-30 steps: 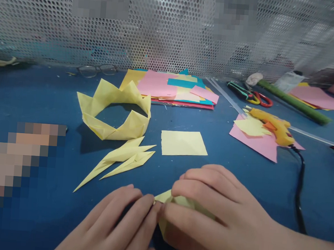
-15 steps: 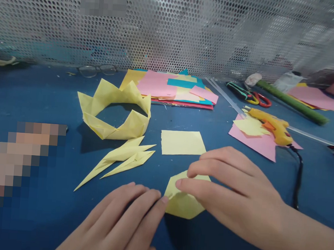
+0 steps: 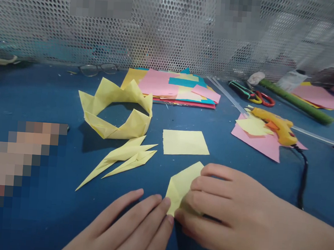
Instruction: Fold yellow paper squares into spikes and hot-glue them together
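A folded piece of pale yellow paper point(image 3: 184, 181) lies between both hands, with crease lines on its visible face. Its left corner sits between the thumb and forefinger of my left hand point(image 3: 137, 225), whose other fingers stretch out. Over the paper's right side, my right hand point(image 3: 224, 205) curls its fingers closed on the lower edge, hiding that part. Just beyond lies a flat yellow paper rectangle point(image 3: 185, 143). A yellow folded-paper ring with pointed peaks point(image 3: 116, 131) stands farther left, with slender pointed folded pieces point(image 3: 130, 163) in front of it.
Coloured paper sheets point(image 3: 158, 82) are stacked at the back. To the right, a yellow glue gun point(image 3: 278, 125) rests on pink paper point(image 3: 257, 146), its black cord point(image 3: 303, 180) trailing forward. Scissors point(image 3: 264, 98), a green stick point(image 3: 297, 101) and eyeglasses point(image 3: 98, 69) lie near the perforated metal panel point(image 3: 162, 33).
My right hand has moved down and closed on the paper's lower edge. The paper has turned, showing a creased face. My left thumb now shows at its left corner.
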Available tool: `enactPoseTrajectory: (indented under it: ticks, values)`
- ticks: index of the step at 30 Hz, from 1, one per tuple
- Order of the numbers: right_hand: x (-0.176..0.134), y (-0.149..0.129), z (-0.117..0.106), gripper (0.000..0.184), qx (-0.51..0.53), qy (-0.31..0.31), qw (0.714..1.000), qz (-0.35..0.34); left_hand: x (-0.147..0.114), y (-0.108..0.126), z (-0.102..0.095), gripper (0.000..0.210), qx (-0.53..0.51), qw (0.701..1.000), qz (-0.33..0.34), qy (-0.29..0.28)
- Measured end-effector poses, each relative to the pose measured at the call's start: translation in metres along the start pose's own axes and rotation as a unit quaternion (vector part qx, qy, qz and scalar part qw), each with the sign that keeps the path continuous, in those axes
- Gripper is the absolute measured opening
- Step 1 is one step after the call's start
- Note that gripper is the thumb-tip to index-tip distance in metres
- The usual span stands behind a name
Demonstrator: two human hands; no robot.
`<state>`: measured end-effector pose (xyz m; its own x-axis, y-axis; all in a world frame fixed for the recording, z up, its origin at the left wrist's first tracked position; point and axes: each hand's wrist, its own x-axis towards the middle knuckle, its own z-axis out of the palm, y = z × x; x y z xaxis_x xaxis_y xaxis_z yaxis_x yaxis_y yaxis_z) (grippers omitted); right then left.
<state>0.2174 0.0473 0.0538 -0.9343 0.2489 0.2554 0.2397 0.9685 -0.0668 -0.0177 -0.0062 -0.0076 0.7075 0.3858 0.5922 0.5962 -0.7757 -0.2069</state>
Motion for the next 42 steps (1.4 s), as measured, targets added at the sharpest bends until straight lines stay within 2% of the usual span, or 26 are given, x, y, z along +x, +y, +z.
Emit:
enactPoseTrajectory:
  ticks: [4,8,12,16,23,31,38,42]
  values:
    - [0.0,-0.005,-0.001,0.045,-0.01,-0.008,1.0,-0.006,0.002,0.002,-0.002,0.031,0.003,1.0,0.007,0.005]
    - [-0.001,-0.006,0.0,0.046,-0.011,0.011,1.0,0.004,0.002,0.005,-0.001,0.034,-0.004,1.0,-0.013,0.004]
    - [-0.002,0.0,0.007,0.035,-0.011,0.033,0.999,0.03,0.001,0.005,0.003,0.028,-0.011,0.999,-0.038,0.013]
    - [-0.002,0.007,0.013,0.021,-0.003,0.046,0.997,0.06,0.002,0.003,0.005,0.03,-0.019,0.997,-0.068,-0.018]
    - [-0.002,0.013,0.006,0.022,0.074,0.008,0.996,0.042,0.004,-0.005,0.002,0.04,-0.023,0.995,-0.029,-0.098]
    - [-0.006,0.023,0.001,0.024,0.059,-0.024,0.998,-0.008,0.005,-0.007,-0.001,0.041,-0.05,0.994,-0.054,-0.078]
    - [-0.006,0.02,0.001,0.024,0.047,-0.014,0.999,-0.002,0.012,-0.008,-0.002,0.033,-0.046,0.991,-0.019,-0.124]
    - [-0.007,0.02,0.002,0.022,0.057,-0.001,0.998,-0.004,0.008,-0.009,0.001,0.034,-0.045,0.995,-0.011,-0.09]
